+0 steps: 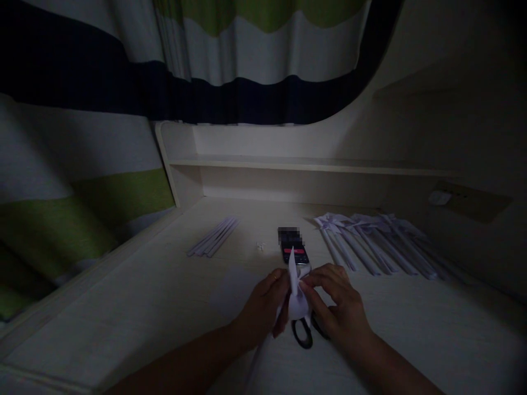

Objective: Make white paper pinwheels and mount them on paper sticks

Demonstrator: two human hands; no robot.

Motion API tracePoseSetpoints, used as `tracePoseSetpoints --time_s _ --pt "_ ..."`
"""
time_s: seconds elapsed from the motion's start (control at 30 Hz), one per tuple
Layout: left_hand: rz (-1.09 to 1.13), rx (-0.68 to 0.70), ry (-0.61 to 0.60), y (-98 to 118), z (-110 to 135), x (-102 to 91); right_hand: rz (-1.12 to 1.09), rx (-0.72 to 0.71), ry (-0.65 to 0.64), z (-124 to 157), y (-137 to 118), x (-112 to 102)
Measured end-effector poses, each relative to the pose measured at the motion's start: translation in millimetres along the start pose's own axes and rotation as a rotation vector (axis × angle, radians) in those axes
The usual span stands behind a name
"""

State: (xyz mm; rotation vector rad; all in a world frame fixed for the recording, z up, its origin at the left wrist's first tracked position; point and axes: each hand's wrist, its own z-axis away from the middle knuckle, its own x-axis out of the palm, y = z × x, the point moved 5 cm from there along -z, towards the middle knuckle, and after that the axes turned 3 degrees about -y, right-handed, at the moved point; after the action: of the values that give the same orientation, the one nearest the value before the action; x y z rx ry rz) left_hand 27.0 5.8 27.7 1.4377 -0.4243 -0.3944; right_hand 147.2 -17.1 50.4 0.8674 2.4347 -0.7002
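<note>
Both my hands meet over the middle of a pale desk (144,307). My left hand (263,307) and my right hand (335,304) each pinch a small white folded paper piece (295,293) whose pointed tip sticks up between them. Black scissors (303,333) lie on the desk just beneath the paper, their handles showing below my fingers. A phone (294,253) with a lit screen lies right behind the paper.
A row of several finished white paper pieces on long stems (370,244) lies at the right. A small bundle of white paper sticks (214,237) lies at the left. A low shelf (288,163) runs along the back, under a striped curtain (82,164).
</note>
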Motion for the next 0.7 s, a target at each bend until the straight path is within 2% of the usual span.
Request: tracePoseSetpoints --time_s 0.2,0.4,0.53,0.7 --pt "-0.044 -0.001 0.052 -2 -1 -5.0 0.104 -0.138 0.004 1 -10 -1" --pt "0.03 -0.008 -0.01 -2 0 -3.2 0.218 -0.268 0.004 5 -16 -3" --pt "0.068 0.035 -0.048 0 2 -0.5 0.229 -0.263 0.031 6 -20 -4" --pt "0.049 0.014 -0.03 -1 2 -0.2 0.16 -0.194 0.062 2 -23 -5"
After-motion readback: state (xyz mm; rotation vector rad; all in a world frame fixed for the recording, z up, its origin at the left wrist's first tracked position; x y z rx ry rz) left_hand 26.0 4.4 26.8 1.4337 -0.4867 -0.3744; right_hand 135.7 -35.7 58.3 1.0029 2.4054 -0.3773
